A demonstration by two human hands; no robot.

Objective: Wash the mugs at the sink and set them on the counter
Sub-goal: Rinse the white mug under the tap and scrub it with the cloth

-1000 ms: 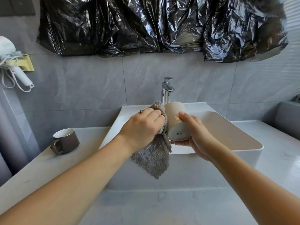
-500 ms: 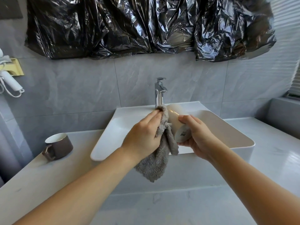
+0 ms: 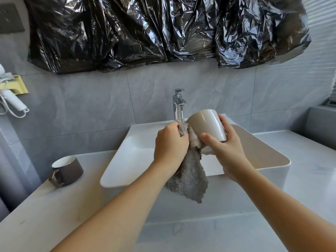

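Over the white sink basin point(image 3: 127, 171) my right hand point(image 3: 227, 151) grips a beige mug point(image 3: 207, 126), tilted with its base toward the tap. My left hand point(image 3: 171, 144) clutches a grey cloth point(image 3: 189, 177) and presses it against the mug's left side; the cloth's lower part hangs down past the basin's front rim. The mug's mouth is hidden behind the cloth and my right thumb. A brown mug point(image 3: 67, 170) with a white inside stands upright on the counter point(image 3: 54, 215) to the left of the basin.
A chrome tap point(image 3: 179, 104) rises behind the basin. Black plastic sheeting point(image 3: 163, 30) covers the wall above. A white hair dryer point(image 3: 12, 100) hangs on a holder at the far left. A raised grey ledge point(image 3: 321, 122) stands at the right.
My right hand has turned the beige mug, so its base now points up and back toward the tap. My left hand has shifted the cloth lower along the mug's left side.
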